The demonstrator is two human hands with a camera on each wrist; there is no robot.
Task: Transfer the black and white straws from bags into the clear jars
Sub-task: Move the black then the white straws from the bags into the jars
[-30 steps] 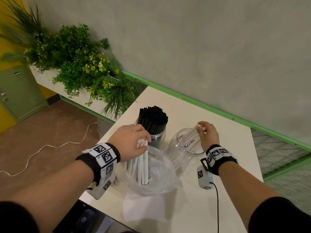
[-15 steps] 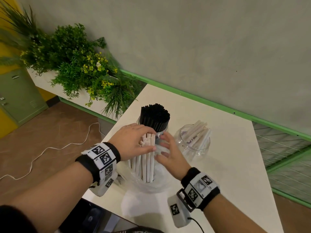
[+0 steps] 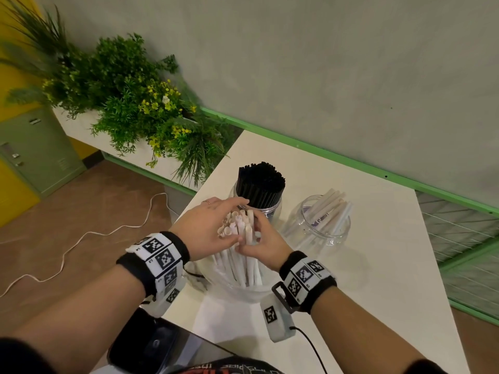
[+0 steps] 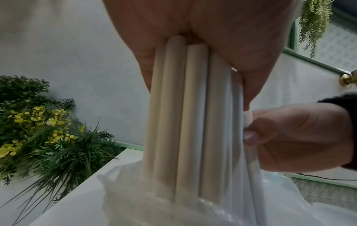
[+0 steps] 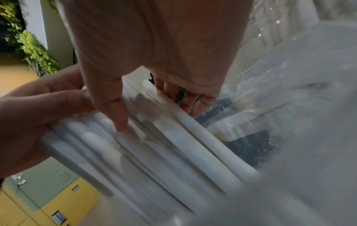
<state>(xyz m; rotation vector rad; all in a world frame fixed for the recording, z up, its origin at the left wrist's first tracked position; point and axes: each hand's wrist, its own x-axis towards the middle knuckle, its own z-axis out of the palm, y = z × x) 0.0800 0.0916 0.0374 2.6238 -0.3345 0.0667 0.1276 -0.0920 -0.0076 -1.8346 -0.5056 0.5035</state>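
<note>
A bundle of white straws stands upright in a clear plastic bag near the table's front edge. My left hand grips the bundle near its top; the same straws fill the left wrist view. My right hand pinches a few straws on the bundle's right side, thumb in front and fingers behind. A clear jar packed with black straws stands just behind the hands. To its right, a second clear jar holds several white straws.
The white table meets a grey wall with a green rail. A planter of green and yellow foliage stands left of the table. A white cable lies on the brown floor. A dark object sits below the table's near edge.
My right hand left the white-straw jar, moved left and took hold of straws in the bundle. The left hand kept its grip, and the bundle has risen slightly.
</note>
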